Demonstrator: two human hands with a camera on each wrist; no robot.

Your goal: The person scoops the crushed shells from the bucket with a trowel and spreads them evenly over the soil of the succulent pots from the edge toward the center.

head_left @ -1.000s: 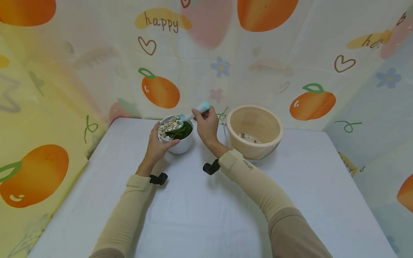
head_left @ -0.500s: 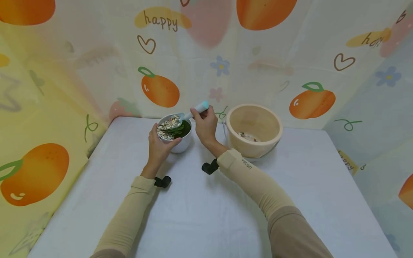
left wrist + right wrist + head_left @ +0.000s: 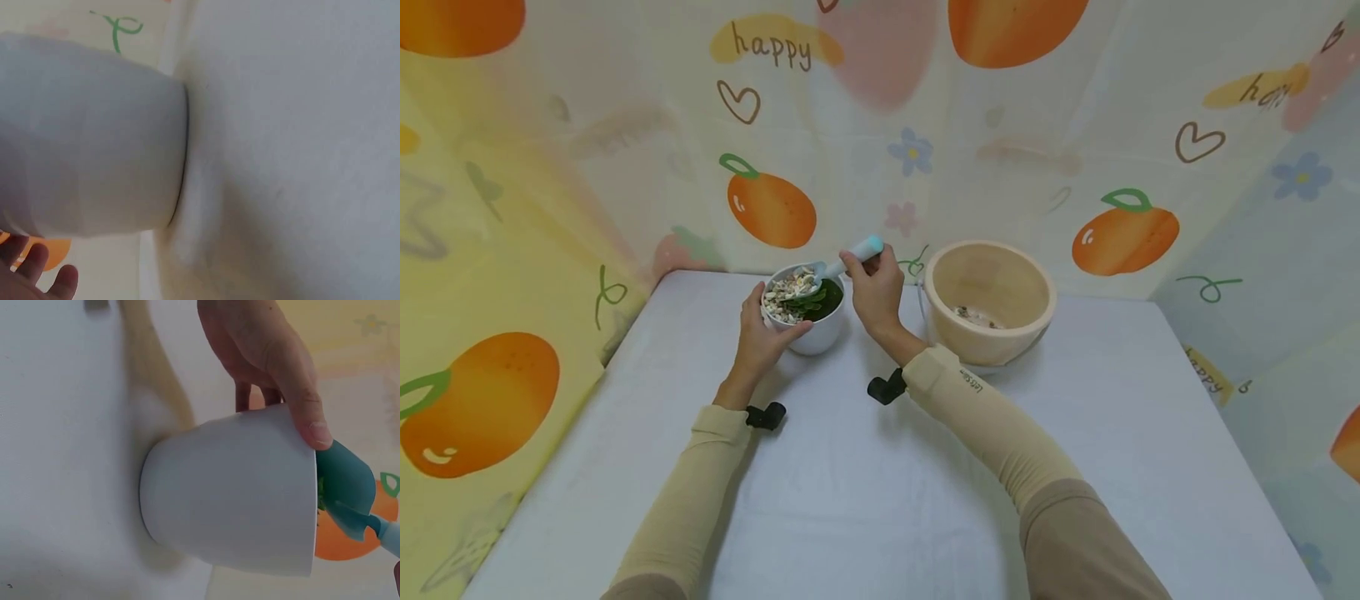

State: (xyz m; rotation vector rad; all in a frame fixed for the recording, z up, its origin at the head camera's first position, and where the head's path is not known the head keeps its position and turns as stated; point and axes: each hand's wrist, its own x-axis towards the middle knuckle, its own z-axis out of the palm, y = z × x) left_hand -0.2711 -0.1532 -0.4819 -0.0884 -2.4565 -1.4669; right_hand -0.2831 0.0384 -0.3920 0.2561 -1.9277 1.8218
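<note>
A white flower pot [image 3: 816, 337] stands on the white cloth at the back, left of centre. Pale pebbles [image 3: 778, 308] cover its left side, beside green leaves [image 3: 808, 307] and a dark green surface. My left hand [image 3: 760, 340] holds the pot from the left, its thumb at the near rim. Pinched by its pale handle in my right hand [image 3: 878, 292] is a small teal trowel [image 3: 861, 257], tilted down to the left. The trowel's blade [image 3: 347, 478] is right over the pot's mouth in the right wrist view, and pebbles lie at it in the head view.
To the right of the pot stands a beige bucket [image 3: 992, 350] with a wire handle and a few pebbles [image 3: 976, 318] on its bottom. A fruit-printed curtain [image 3: 985, 192] hangs close behind both. White cloth [image 3: 850, 500] covers the table.
My left hand shifts slightly on the pot, its wrist swinging right and then back left. The trowel stays over the pot, with almost no motion in my right hand.
</note>
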